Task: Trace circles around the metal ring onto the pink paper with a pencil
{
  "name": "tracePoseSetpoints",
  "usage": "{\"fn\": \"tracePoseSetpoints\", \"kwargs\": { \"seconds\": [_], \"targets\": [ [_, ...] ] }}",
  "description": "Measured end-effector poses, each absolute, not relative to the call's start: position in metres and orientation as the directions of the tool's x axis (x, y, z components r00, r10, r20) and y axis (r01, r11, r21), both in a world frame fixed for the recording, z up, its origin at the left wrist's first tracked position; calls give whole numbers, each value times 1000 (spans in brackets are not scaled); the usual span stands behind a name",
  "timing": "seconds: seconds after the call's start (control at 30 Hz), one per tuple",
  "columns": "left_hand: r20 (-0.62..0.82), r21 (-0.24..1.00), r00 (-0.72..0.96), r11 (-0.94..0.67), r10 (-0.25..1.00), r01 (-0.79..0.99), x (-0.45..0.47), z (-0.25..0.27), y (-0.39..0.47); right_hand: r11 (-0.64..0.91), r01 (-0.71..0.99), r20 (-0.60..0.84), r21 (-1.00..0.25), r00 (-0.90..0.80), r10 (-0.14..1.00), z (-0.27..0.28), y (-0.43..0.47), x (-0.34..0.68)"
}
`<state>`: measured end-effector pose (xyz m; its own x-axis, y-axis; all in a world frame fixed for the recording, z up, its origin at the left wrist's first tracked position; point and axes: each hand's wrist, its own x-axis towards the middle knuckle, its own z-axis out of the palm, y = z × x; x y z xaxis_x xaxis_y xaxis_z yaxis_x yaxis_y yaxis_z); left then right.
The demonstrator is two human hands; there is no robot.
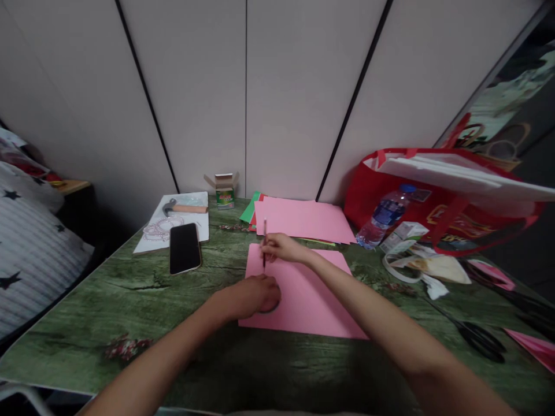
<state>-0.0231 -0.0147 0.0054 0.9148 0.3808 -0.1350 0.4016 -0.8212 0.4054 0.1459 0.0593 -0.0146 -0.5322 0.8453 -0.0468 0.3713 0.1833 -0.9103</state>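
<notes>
A sheet of pink paper (312, 294) lies on the table in front of me. My right hand (281, 248) is closed around a slim dark pencil (264, 254), held nearly upright over the sheet's upper left part. Below it, my left hand (258, 294) rests on the left side of the same sheet, fingers curled over a round, dark-edged object (272, 308). Most of that object is hidden under the hand, so its kind cannot be made out. The pencil's lower end is close to the left fingers; whether it touches the paper is unclear.
Behind lies a stack of pink sheets (303, 218). To the left are a phone (185, 248), a hammer (186, 208) and a small box (225, 196). On the right are a bottle (385, 216), a red bag (368, 179), tape (396, 271) and scissors (477, 338).
</notes>
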Motion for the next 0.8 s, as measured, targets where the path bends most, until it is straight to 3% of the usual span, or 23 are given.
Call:
{"fn": "tracePoseSetpoints", "kwargs": {
  "seconds": [0.1,0.2,0.27,0.33,0.4,0.47,0.67,0.8],
  "targets": [
    [-138,408,924,-829,357,382,-29,9,-12,204,288,120,-936,-282,952,-12,42,206],
    [-113,489,913,-778,391,394,-37,2,-5,191,436,228,-879,33,973,-17,16,265],
    [-118,543,897,-729,425,417,-41,-3,-2,83,678,260,-730,163,952,-26,-3,294],
    [-126,577,890,-698,438,425,-44,-5,0,-95,868,222,-487,229,948,-36,-19,309],
    [-131,591,892,-688,434,421,-46,-6,1,-239,927,135,-289,286,949,-46,-33,311],
    [-147,595,892,-682,428,426,-48,-6,1,-297,933,76,-204,317,945,-53,-42,306],
    [-194,609,882,-652,430,452,-51,-9,1,-239,913,91,-330,283,955,-54,-51,287],
    [-200,639,867,-610,456,468,-50,-7,-1,-295,920,75,-258,324,943,-50,-48,283]
  ]
}}
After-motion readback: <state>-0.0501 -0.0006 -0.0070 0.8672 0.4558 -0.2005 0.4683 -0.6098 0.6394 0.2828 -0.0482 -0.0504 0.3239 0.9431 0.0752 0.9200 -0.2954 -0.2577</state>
